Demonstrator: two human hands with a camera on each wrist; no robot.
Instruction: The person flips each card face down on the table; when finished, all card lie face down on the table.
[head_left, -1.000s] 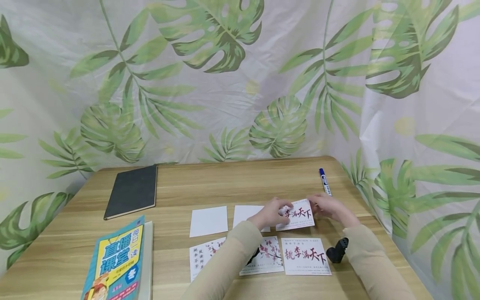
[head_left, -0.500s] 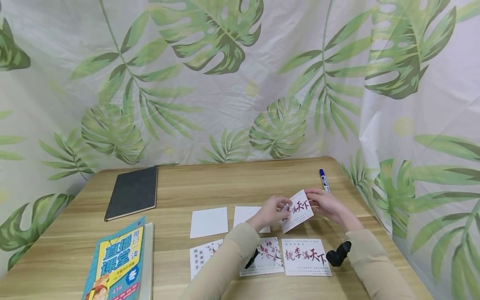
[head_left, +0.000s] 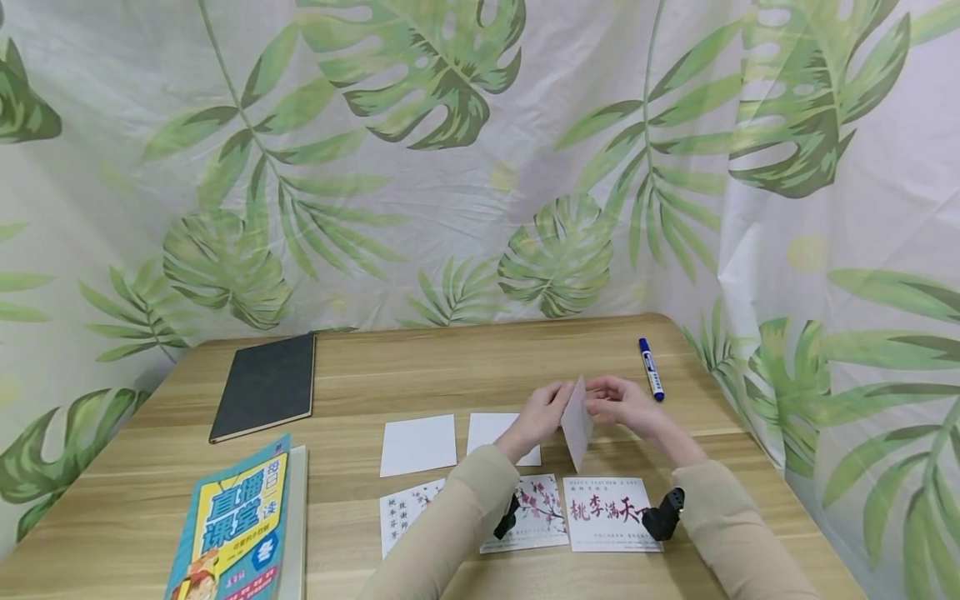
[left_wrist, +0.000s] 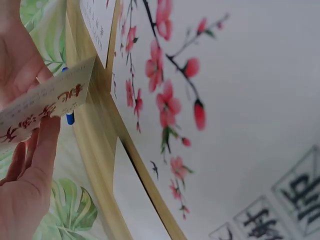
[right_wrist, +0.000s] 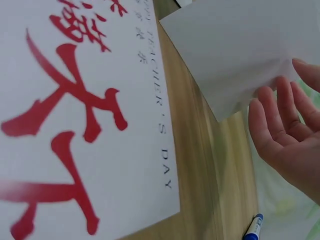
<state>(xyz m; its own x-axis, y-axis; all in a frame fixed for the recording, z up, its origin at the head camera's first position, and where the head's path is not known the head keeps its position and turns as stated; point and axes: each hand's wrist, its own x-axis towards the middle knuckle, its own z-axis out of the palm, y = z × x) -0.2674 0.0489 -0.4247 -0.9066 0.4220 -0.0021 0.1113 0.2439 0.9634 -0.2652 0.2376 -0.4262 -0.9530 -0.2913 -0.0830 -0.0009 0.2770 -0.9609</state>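
Observation:
A square card (head_left: 577, 427) stands steeply tilted over the table between both hands, nearly edge-on in the head view. My left hand (head_left: 537, 419) pinches it; in the left wrist view red characters cover the face near my left fingers (left_wrist: 46, 145). From the other side my right hand (head_left: 632, 410) meets it with loosely bent fingers, and the right wrist view has their fingertips at the card's blank white face. Two white blank-faced cards lie left of the hands, one (head_left: 417, 445) farther out, the other (head_left: 483, 429) partly behind my left hand. Nearer me lies a card with red characters (head_left: 609, 512).
Two blossom-printed cards, one (head_left: 399, 518) left and one (head_left: 542, 510) in the middle, lie partly under the left sleeve (head_left: 457, 517). A blue-capped marker (head_left: 651, 371) lies back right. On the left are a dark notebook (head_left: 264, 385) and a colourful book (head_left: 232, 521).
The held card has been raised from nearly flat to steeply tilted, its printed face turning out of the head view. My right hand has shifted slightly left, uncovering the marker.

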